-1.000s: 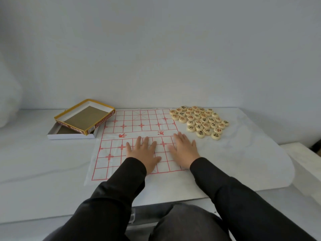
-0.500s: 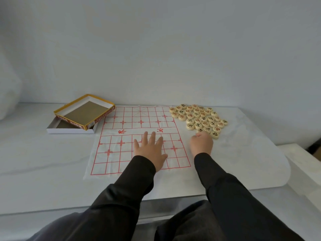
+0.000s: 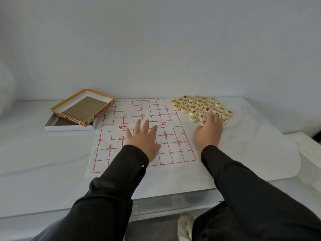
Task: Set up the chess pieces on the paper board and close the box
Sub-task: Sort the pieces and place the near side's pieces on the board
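The paper board (image 3: 142, 108), white with a red grid, lies flat in the middle of the table. My left hand (image 3: 144, 141) rests on it with fingers spread and straight, near the board's centre line. To the right of the board sits a cluster of several round cream chess pieces (image 3: 199, 106) with red and black characters. My right hand (image 3: 209, 133) is at the near edge of that cluster, fingers curled down, thumb and forefinger pinching a chess piece (image 3: 204, 122). The open box (image 3: 69, 127) lies at the left, its yellow-rimmed half (image 3: 83, 105) tilted on the white half.
A white sheet (image 3: 260, 145) covers the table under the board and reaches to the right. The table's front edge (image 3: 173, 195) runs just before my sleeves. A pale wall stands close behind the table, and a lower white ledge (image 3: 309, 153) sits at the far right.
My right hand left the board, moved right and forward to the pile and curled onto a piece. My left hand slid forward a little on the paper, staying flat.
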`<state>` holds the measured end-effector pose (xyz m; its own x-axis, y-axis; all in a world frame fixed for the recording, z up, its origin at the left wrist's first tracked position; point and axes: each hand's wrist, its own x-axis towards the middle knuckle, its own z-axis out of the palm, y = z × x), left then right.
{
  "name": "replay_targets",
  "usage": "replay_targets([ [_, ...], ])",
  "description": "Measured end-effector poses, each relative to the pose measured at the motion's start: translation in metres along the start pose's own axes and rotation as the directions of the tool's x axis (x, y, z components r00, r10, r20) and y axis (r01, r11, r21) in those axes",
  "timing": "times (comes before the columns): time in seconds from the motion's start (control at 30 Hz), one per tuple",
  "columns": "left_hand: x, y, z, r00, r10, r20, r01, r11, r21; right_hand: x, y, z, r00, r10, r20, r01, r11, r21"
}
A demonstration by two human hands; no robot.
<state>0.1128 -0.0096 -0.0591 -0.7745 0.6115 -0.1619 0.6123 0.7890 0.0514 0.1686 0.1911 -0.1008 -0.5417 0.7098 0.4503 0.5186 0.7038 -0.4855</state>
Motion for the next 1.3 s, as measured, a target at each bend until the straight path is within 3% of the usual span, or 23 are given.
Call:
replay_targets([
  [0.17, -0.010, -0.009, -0.006, 0.999, -0.052, 0.011, 0.052, 0.999, -0.013, 0.009, 0.000, 0.010, 0.947, -0.239, 0.213, 0.274, 0.950, -0.150],
  [0.27, -0.011, -0.006, -0.007, 0.999, -0.040, 0.014, 0.040, 0.999, -0.015, 0.013, 0.003, 0.015, 0.923, -0.265, 0.278, 0.322, 0.929, -0.185],
  [0.37, -0.007, -0.002, -0.006, 0.999, -0.018, 0.033, 0.019, 0.999, -0.028, 0.015, 0.002, 0.016, 0.918, -0.303, 0.257, 0.347, 0.926, -0.147],
  [0.63, 0.001, 0.008, -0.004, 0.997, 0.052, 0.064, -0.051, 0.999, -0.004, 0.019, 0.004, 0.014, 0.924, -0.294, 0.245, 0.329, 0.937, -0.119],
  [0.73, 0.001, 0.004, -0.003, 0.998, 0.037, 0.059, -0.036, 0.999, -0.012, 0.018, 0.003, 0.012, 0.928, -0.310, 0.207, 0.324, 0.945, -0.038],
  [0.87, -0.001, -0.002, -0.004, 0.998, 0.020, 0.058, -0.019, 1.000, -0.023, 0.023, 0.000, 0.005, 0.959, -0.231, 0.166, 0.210, 0.968, 0.136],
  [0.93, -0.001, -0.007, -0.005, 0.998, 0.016, 0.057, -0.015, 1.000, -0.018, 0.025, -0.007, -0.002, 0.946, -0.196, 0.258, 0.133, 0.961, 0.244],
  [1.03, 0.000, -0.008, -0.001, 0.997, 0.057, 0.046, -0.057, 0.998, -0.012, 0.024, -0.019, -0.011, 0.861, -0.223, 0.457, 0.057, 0.935, 0.350],
  [1.17, -0.005, 0.004, 0.010, 0.989, 0.140, 0.051, -0.141, 0.990, 0.000, 0.018, -0.024, -0.013, 0.784, -0.299, 0.544, 0.162, 0.944, 0.286],
  [1.3, -0.009, 0.001, 0.016, 0.985, 0.161, 0.059, -0.163, 0.986, 0.033, 0.019, -0.023, -0.016, 0.763, -0.323, 0.560, 0.224, 0.944, 0.241],
])
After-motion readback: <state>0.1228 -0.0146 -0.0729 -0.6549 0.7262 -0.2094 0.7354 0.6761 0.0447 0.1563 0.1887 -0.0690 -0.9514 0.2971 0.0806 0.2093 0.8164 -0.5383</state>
